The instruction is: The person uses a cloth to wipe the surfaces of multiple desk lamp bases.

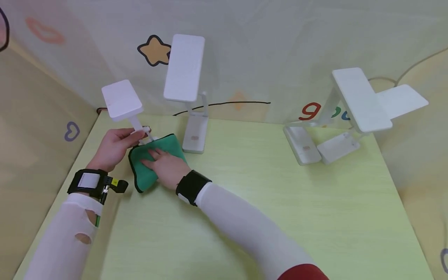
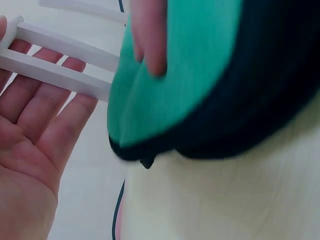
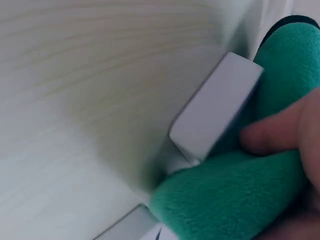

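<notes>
At the far left of the table, my left hand (image 1: 113,149) grips the arm of a small white phone stand (image 1: 123,100), thumb over the joint. The left wrist view shows its fingers (image 2: 50,110) behind the stand's two struts. A green cloth (image 1: 171,144) with black edging covers the stand's base. My right hand (image 1: 169,167) holds this cloth against the base, fingers spread across the fabric. In the right wrist view a finger (image 3: 272,135) sinks into the folded cloth, and one corner of the white base (image 3: 215,107) pokes out.
A taller white phone stand (image 1: 185,70) stands just right of the cloth. Two more white stands, one nearer (image 1: 364,99) and one behind (image 1: 402,101), overlap at the right. Patterned curtain hangs behind the pale table (image 1: 245,175) and at its sides.
</notes>
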`<action>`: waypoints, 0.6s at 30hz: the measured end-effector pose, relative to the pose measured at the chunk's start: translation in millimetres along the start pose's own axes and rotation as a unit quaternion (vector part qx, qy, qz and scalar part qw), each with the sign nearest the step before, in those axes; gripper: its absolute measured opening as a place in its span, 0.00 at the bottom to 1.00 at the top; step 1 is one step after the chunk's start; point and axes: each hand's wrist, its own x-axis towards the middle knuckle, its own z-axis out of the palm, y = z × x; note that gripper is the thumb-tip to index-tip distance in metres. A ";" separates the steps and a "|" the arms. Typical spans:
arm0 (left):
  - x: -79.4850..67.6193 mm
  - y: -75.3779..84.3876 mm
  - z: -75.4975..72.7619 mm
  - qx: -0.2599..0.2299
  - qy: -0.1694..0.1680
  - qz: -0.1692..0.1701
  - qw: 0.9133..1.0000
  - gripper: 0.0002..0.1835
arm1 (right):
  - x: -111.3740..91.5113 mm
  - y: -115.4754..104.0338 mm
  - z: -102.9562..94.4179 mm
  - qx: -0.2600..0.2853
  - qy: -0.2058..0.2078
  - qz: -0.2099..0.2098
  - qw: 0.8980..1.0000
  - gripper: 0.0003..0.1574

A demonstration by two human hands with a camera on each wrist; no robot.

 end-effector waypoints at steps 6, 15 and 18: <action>0.4 2.6 -2.7 0.030 -0.002 -0.011 0.999 0.25 | -20.5 2.2 -12.8 0.021 -0.058 0.003 0.998 0.34; -3.1 2.9 -2.0 0.029 -0.006 -0.007 1.000 0.26 | -36.1 6.5 -12.4 0.057 -0.112 -0.056 0.990 0.38; -1.8 3.3 -1.7 0.030 -0.008 -0.007 1.000 0.27 | -27.5 11.0 -11.3 0.079 -0.113 -0.059 0.989 0.42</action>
